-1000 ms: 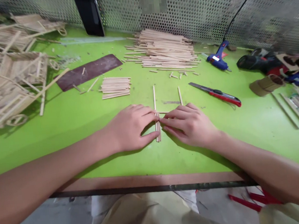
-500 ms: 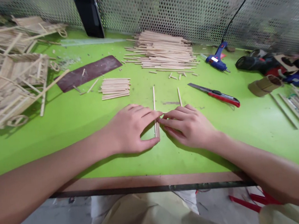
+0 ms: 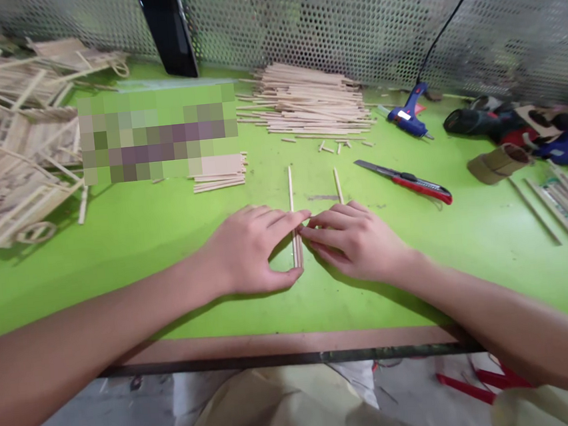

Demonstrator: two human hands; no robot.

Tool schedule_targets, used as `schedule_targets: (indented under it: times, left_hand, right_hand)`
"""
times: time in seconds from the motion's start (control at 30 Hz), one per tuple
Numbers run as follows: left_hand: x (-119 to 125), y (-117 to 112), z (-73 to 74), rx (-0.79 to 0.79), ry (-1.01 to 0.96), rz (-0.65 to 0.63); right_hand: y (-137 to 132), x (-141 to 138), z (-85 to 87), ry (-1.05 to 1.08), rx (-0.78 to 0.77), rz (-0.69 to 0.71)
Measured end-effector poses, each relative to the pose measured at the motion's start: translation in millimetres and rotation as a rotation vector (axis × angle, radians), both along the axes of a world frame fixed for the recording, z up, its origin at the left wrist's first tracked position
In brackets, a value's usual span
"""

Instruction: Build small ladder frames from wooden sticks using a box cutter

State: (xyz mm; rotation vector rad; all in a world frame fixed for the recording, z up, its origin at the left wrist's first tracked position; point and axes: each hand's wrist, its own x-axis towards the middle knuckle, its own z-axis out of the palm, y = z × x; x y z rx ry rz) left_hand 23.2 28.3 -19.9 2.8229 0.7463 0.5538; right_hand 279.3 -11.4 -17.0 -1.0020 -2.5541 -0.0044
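Sticks (image 3: 290, 191) lay fore-aft, long axis pointing straight away. Left hand (image 3: 250, 250) held them thumb-to-forefinger; right hand (image 3: 359, 238) touched them, couldn't tell if gripping.

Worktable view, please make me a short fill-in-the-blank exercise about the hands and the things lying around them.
1. The left hand and right hand have fingers at thin wooden ____.
2. The utility knife has a handle of black and ____.
3. The larger wooden pile lies ____ from the hands than the small stack.
4. The glue gun is mainly ____ in colour.

Missing words: sticks; red; farther; blue.
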Motion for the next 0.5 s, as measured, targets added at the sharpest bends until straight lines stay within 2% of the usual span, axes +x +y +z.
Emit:
schedule_targets:
  times: [0.27, 0.5]
  left_hand:
    - [1.9, 1.2, -1.6, -0.006, -0.026, -0.008]
    - [-2.7, 3.2, 1.0, -0.006, 0.029, -0.037]
  right_hand:
    - [0.6, -0.9, 0.9, 0.014, -0.009, 0.024]
    - [1.4, -0.8, 0.6, 0.034, -0.022, 0.032]
